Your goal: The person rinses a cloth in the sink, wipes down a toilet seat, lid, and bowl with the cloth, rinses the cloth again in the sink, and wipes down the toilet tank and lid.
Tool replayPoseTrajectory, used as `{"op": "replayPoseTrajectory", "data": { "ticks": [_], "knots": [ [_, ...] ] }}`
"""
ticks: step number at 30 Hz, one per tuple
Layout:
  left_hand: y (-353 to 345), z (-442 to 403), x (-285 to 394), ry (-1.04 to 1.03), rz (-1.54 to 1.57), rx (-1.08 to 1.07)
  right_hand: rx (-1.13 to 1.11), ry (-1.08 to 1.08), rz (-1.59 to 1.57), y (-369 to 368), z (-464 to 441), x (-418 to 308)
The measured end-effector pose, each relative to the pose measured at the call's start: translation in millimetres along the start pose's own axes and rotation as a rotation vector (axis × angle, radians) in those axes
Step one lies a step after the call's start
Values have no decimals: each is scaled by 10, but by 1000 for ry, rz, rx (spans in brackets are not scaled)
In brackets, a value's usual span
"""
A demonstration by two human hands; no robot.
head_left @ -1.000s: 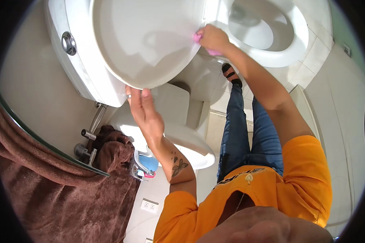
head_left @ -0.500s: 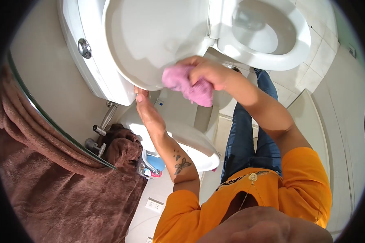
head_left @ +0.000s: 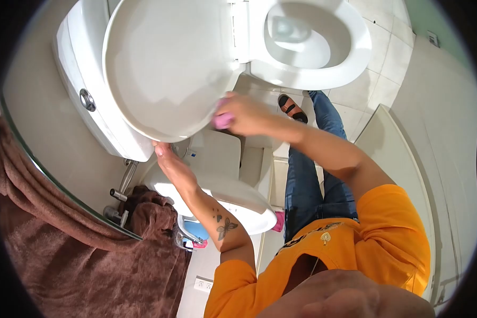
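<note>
A pink cloth (head_left: 223, 121) is bunched in my right hand (head_left: 246, 115), which is closed round it and somewhat blurred. The cloth is at the lower right edge of the raised white toilet lid (head_left: 164, 63). My left hand (head_left: 167, 155) grips the lid's lower edge, close to the corner of the tank (head_left: 103, 127); its fingertips are partly hidden behind the lid. The toilet seat (head_left: 358, 58) is down on the bowl, to the right of the lid's hinge.
A white sink (head_left: 259, 214) stands below my left forearm. A brown towel (head_left: 90, 275) fills the lower left, beside a glass edge (head_left: 42, 167). A metal valve (head_left: 119, 196) is under the tank. A round flush button (head_left: 87, 99) is on the tank.
My right hand has moved left and down with the cloth, from in front of the lid to its edge. My left hand stays at the lid's edge. The view has shifted.
</note>
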State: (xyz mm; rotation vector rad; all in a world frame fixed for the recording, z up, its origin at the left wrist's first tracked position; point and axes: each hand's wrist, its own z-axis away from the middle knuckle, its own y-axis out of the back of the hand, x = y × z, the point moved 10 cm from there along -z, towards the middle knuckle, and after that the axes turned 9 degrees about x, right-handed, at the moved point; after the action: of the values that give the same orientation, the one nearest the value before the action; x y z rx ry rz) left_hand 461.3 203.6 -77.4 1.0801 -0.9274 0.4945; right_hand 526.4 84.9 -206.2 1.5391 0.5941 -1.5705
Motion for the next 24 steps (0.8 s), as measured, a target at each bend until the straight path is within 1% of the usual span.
{"op": "replayPoseTrajectory", "data": {
  "ticks": [2,3,4,5,6,7,8,10,11,13,14,16,18,19,20,21,22,24],
  "knots": [
    [-73,77,-39,-38,-59,-90,-94,-375,98,337,187,657],
    [-119,121,-68,-31,-52,-90,1,-461,112,588,202,909],
    [-147,171,-62,-50,-6,-41,98,-543,128,846,173,1182],
    [-152,220,-59,-68,36,9,183,-521,112,1107,29,1394],
    [-180,258,-97,-62,37,12,250,-687,41,1331,-40,1610],
    [-164,281,-142,-49,59,56,466,-469,268,1703,-248,1648],
    [-149,303,-178,-38,80,100,503,-520,334,1891,-384,1649],
    [-208,335,-111,-51,56,129,411,-273,518,1988,-839,1323],
    [-213,342,-75,-68,34,155,408,-272,516,1935,-987,1426],
    [-213,353,-77,-73,27,170,568,68,656,1829,-1199,1303],
    [-205,359,-73,-79,23,181,567,64,654,1737,-1177,1312],
    [-195,375,-86,-69,8,178,743,77,319,1706,-942,1315],
    [-205,393,-93,-60,7,181,610,-331,425,1384,-661,1730],
    [-216,417,-72,-82,4,175,446,-392,480,1131,-492,1718],
    [-243,423,-45,-107,7,170,363,-381,552,906,-248,1659],
    [-270,422,-32,-105,18,167,294,-367,520,708,15,1649],
    [-264,434,-18,-103,8,179,264,-420,476,626,301,1626],
    [-240,444,-30,-93,-2,187,315,-363,500,677,765,1652]
  ]
}}
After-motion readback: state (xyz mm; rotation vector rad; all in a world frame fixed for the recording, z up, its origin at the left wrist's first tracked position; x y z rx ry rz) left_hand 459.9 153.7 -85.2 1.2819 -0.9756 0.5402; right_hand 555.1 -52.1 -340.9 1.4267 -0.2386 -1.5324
